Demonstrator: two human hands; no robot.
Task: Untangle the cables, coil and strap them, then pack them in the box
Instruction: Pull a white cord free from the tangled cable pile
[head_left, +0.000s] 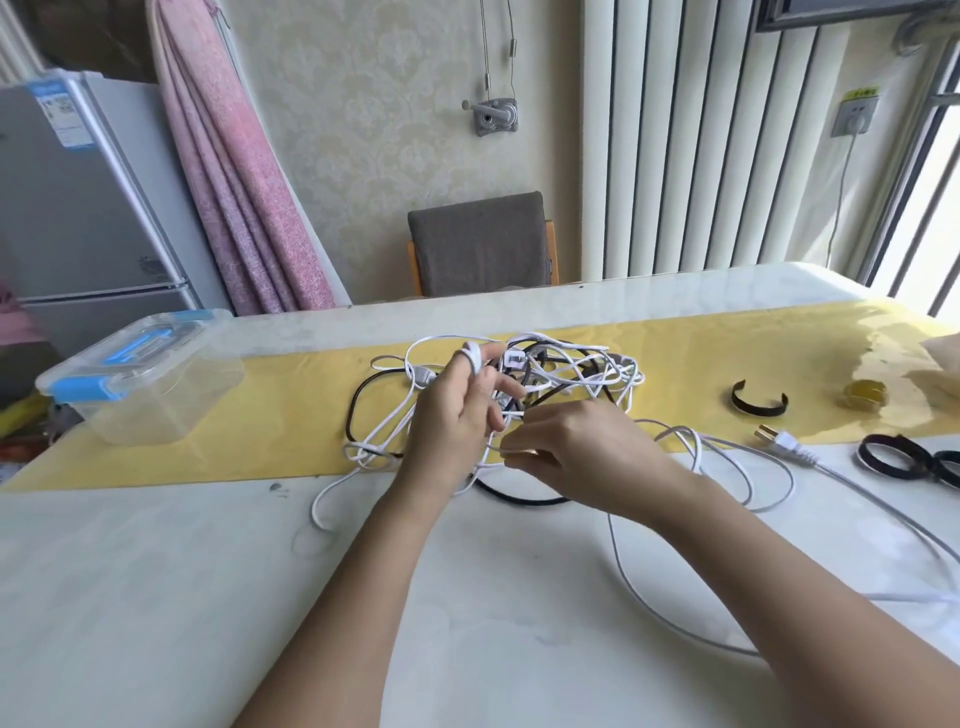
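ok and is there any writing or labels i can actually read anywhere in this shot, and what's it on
No text here can be read.
On the fridge, a blue and white sticker: printed lines and a code patch, too blurred to read.
Above the wall socket, a yellow label: too small to read.

1. The cable tangle (566, 376) sits mid-table on the yellow runner (675, 343), thin white leads knotted up with a black one.
2. One white lead spills right in loose loops and ends in a white plug (779, 440), lying flat.
3. An open black strap (759, 406) stands curved on its edge, and the curled straps (888, 457) lie far right.
4. The clear box (140, 384) is far left, blue latches, lid on.
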